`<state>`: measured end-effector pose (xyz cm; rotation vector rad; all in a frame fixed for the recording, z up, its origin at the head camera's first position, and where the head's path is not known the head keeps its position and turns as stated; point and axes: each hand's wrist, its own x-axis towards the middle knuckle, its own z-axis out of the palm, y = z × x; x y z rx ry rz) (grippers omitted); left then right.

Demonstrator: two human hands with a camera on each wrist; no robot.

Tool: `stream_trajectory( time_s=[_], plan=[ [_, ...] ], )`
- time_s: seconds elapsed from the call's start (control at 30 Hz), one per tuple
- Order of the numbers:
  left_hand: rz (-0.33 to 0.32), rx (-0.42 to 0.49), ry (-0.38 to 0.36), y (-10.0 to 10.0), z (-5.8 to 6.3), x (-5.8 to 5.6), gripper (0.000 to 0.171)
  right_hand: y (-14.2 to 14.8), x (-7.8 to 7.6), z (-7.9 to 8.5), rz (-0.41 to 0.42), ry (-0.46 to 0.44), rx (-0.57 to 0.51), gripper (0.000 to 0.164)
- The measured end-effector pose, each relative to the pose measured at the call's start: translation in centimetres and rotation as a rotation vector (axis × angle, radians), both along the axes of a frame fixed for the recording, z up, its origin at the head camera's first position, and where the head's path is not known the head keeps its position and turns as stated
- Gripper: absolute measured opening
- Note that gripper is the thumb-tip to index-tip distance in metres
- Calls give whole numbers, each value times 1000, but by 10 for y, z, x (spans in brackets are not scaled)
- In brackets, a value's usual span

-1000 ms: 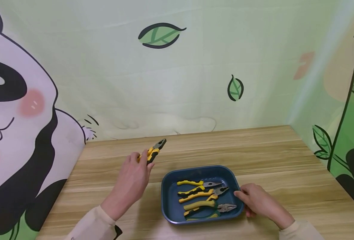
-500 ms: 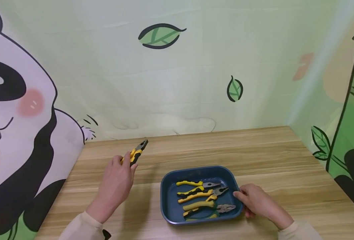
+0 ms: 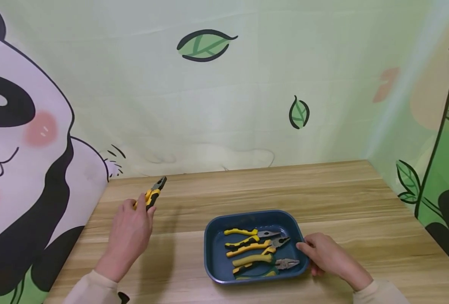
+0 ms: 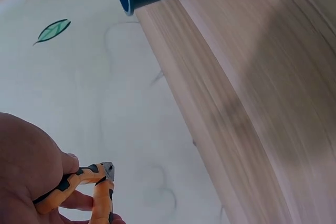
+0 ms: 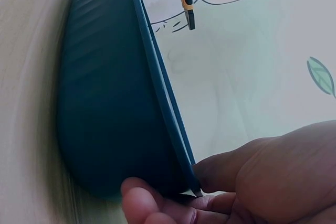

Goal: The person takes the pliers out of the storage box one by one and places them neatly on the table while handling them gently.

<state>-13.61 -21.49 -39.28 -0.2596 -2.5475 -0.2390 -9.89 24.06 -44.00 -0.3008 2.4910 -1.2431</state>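
Observation:
My left hand (image 3: 130, 228) grips yellow-and-black pliers (image 3: 153, 195) above the left part of the table, their dark jaws pointing up and away. In the left wrist view the fingers curl round the handles of the pliers (image 4: 100, 195). To the right stands a blue tray (image 3: 210, 261) with three pairs of pliers lying in it: long-nose pliers (image 3: 268, 233) at the back, yellow-and-black pliers (image 3: 248, 248) in the middle, green-and-yellow pliers (image 3: 254, 259) in front. My right hand (image 3: 325, 255) pinches the tray's right rim, thumb on top and fingers beneath, as the right wrist view shows.
The wooden table (image 3: 342, 190) reaches back to a fabric backdrop (image 3: 247, 97) printed with a panda and leaves. A shadow of the left arm falls on the wood left of the tray.
My left hand has carried the pliers leftward, away from the tray, and still holds them up. My right hand and the tray have stayed in place.

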Motion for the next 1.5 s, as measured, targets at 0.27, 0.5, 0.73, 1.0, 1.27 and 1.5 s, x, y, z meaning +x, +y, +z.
stream_trajectory(
  time_s=[0.27, 0.5, 0.73, 1.0, 1.27, 1.5],
  plan=[
    [30, -14, -19, -13, 0, -1, 44, 0, -1, 1, 2, -9, 4, 27],
    [87, 2, -55, -26, 1, 0, 44, -1, 0, 0, -3, -21, -1, 27],
    [112, -16, -32, -38, 2, -3, 43, 0, 1, -1, -3, -18, 0, 27],
    [151, 4, -47, -46, 4, -1, 41, 1, 0, -1, -2, -15, -10, 27],
    [198, 30, -76, -52, 5, 2, 43, 1, 0, 0, 3, -15, -6, 28],
    [222, 44, -18, -61, 5, 4, 41, 1, -1, 0, 17, -16, -1, 27]
  ],
)
